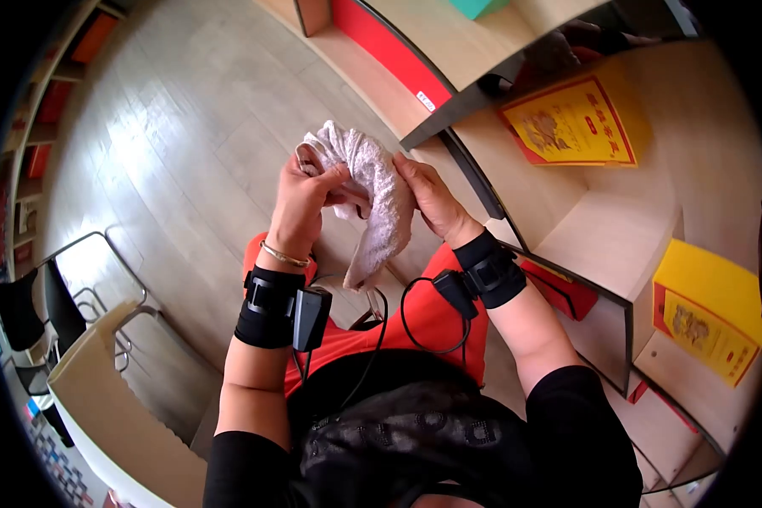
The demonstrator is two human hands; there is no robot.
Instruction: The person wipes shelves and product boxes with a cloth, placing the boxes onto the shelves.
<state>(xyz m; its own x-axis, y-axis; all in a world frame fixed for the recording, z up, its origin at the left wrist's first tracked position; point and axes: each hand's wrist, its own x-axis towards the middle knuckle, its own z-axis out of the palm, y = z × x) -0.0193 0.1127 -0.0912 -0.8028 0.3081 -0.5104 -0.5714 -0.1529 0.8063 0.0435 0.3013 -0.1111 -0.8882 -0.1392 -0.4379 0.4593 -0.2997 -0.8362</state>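
Note:
A crumpled, pale pinkish-white cloth (383, 196) is held up between both hands above my lap, one end hanging down. My left hand (303, 199) pinches its left part, thumb and fingers closed on the fabric. On the cloth's right side, my right hand (432, 196) grips the edge, the thumb in front and the other fingers partly hidden. Black straps with small devices are around both wrists, with cables running over the red trousers.
Wooden shelving (601, 229) stands on the right, with yellow-and-red boxes (577, 125) on its shelves. Black-framed chairs (63, 305) and a beige chair (114, 406) are on the left. More shelves (38, 135) line the far left beyond the grey floor (186, 110).

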